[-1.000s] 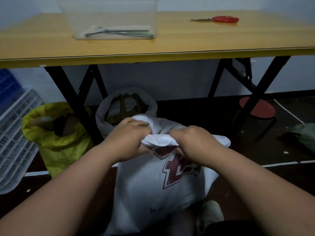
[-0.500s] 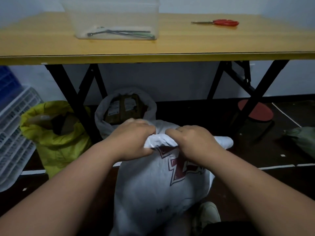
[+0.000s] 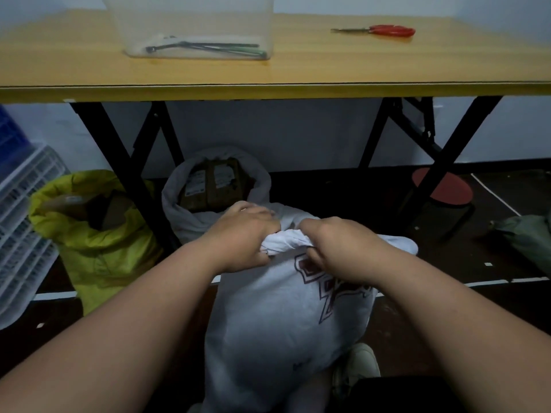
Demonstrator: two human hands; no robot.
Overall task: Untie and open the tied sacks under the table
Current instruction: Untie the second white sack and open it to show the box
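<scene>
The white sack [image 3: 286, 317] with a dark red printed mark stands on the dark floor [image 3: 417, 308] at 6 o'clock, in front of the table's near edge. Its neck is bunched into a twisted knot [image 3: 284, 242] at the centre of view.

The left hand [image 3: 243, 238] grips the knot from the 9 o'clock side, fingers curled over the top of the cloth, thumb underneath. The right hand [image 3: 334, 248] grips it from the 3 o'clock side, fingers curled down and tucked into the fabric. The two hands are nearly touching across the knot. The neck remains closed.

Just behind this sack, at 12 o'clock of it, a second white sack [image 3: 179, 216] stands open, with brown labelled packets [image 3: 210, 186] visible inside. At 9 o'clock a yellow sack [image 3: 98, 251] also stands open, beside a black table leg [image 3: 119, 162]. White slatted crates [image 3: 21, 228] lean at the far 9 o'clock edge.

On the wooden table [image 3: 328, 67], at 12 o'clock, a clear plastic tub [image 3: 190, 22] holds dark slender tools [image 3: 208, 49]; their type cannot be determined. Red-handled scissors [image 3: 384, 30] lie at 1 o'clock, well apart from the tub. A red round stool [image 3: 447, 190] stands at 3 o'clock under the table. A greenish sack [image 3: 527, 234] lies at the far right edge; whether it is tied cannot be determined. A light shoe [image 3: 357, 365] shows at 5 o'clock, touching the sack's base.
</scene>
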